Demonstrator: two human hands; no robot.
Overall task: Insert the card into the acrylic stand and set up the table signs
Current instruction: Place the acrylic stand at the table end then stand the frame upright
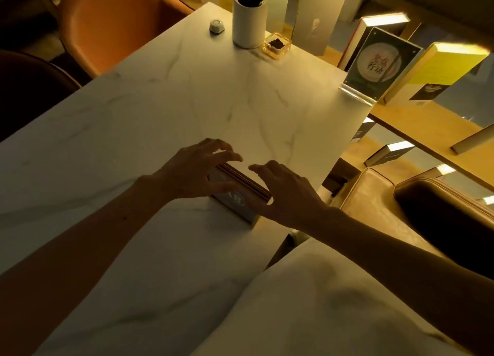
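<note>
A small upright stand (242, 192) with a wooden-looking top edge and a dark printed card face sits near the table's front right edge. My left hand (197, 168) hovers at its left end and my right hand (286, 192) at its right end, fingers spread; whether they touch it I cannot tell. At the table's far right corner stands a clear acrylic stand (379, 64) holding a dark card with a round plate picture and lettering. The white marble table (187, 101) carries both.
A white cylinder holder (248, 18), a small white knob-like object (216, 26) and a clear cube with dark contents (276, 45) stand at the far edge. An orange chair (115, 24) is far left, a tan armchair (417, 203) right, and shelves with books (443, 72) behind.
</note>
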